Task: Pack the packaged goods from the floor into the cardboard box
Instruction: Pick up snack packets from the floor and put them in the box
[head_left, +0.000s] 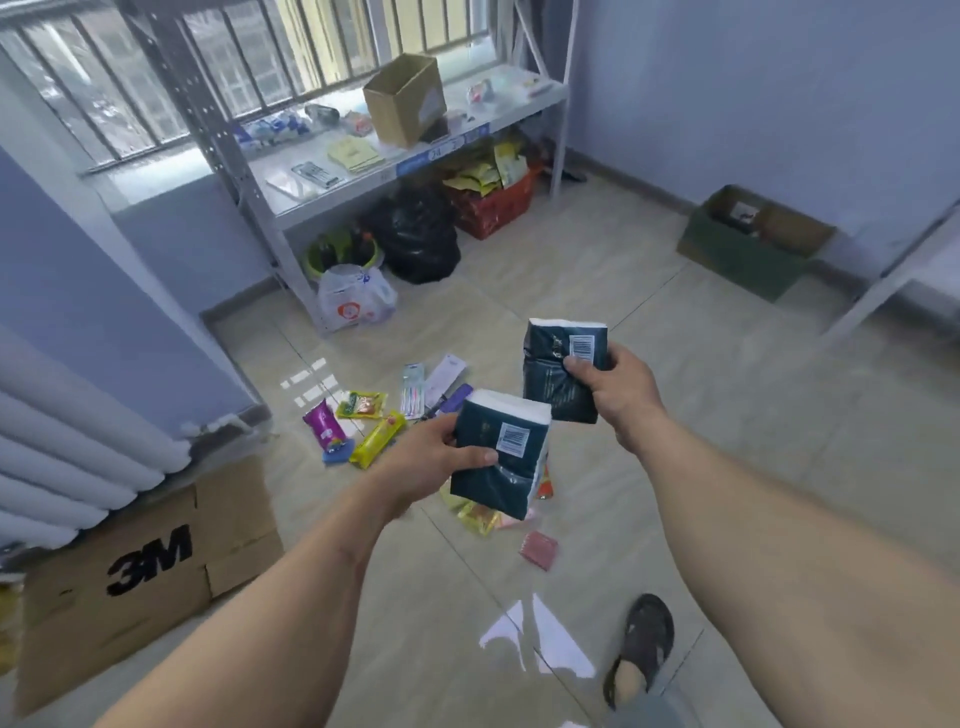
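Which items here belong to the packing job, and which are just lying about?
Job:
left hand holding dark tissue pack
right hand holding second tissue pack
floor packets
3M cardboard box

Lying about:
black rubbish bag
red basket
shelf box

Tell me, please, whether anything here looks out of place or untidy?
Yes: packaged goods lie scattered loose across the floor tiles instead of in a box. The left hand and right hand each hold a dark tissue pack. Nothing looks spilled or damaged.
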